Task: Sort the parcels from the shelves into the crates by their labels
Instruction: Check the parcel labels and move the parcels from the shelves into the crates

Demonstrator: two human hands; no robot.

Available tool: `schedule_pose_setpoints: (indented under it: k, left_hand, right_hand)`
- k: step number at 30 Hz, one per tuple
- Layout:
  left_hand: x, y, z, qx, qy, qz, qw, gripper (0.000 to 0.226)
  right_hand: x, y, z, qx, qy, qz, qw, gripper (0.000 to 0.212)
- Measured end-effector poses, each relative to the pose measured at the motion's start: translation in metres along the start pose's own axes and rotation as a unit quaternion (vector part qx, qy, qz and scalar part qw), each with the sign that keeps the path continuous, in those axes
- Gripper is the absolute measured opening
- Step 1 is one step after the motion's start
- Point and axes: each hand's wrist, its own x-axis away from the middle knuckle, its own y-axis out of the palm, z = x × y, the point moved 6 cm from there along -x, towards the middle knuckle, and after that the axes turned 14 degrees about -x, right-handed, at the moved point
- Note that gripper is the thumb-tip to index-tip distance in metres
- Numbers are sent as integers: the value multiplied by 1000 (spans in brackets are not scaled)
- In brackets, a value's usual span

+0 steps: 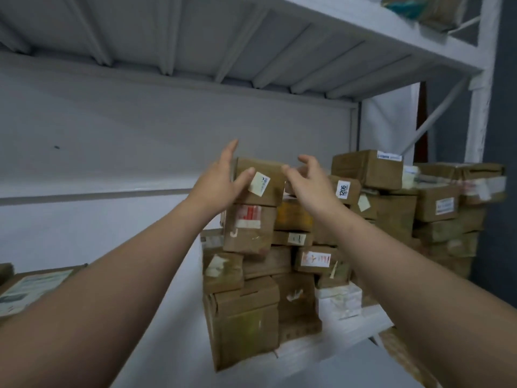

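Parcel, top of the brown stack on the white shelf, sits between both hands. Left hand open, thumb on its label; right hand open, fingers curled, apparently clear of it. More boxes crowd 3 o'clock. Bare shelf room at 9 o'clock; upper shelf at 12.

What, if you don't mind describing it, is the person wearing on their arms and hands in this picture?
Nothing that shows. Both forearms are bare from the frame's lower edge up to the wrists, with no sleeve in view. The left hand and the right hand carry no gloves, and no watch, bracelet or ring can be seen. The fingers are slightly blurred, so very small details cannot be ruled out.
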Motion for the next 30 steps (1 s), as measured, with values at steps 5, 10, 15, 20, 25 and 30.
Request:
schedule_pose_setpoints:
  k: [5, 10, 15, 20, 25, 30]
  left_hand:
    - [-8, 8, 4, 59, -72, -44, 995, 52]
    - [6, 3, 9, 153, -111, 71, 979, 30]
    - [17, 4, 12, 279, -124, 129, 944, 16]
    - [32, 1, 20, 338, -99, 142, 925, 24]
    - [41, -7, 29, 345, -55, 143, 926, 37]
    - [47, -8, 32, 349, -35, 142, 926, 38]
  right_hand:
    - [-22, 15, 8, -157, 116, -1, 981, 30]
    - [-19, 17, 11, -257, 104, -13, 961, 26]
    - [-19, 10, 7, -282, 57, -34, 957, 19]
    - [-13, 11, 7, -356, 35, -84, 930, 55]
    - [-8, 10, 4, -415, 2, -116, 902, 59]
    - [-6, 8, -1, -417, -16, -84, 905, 39]
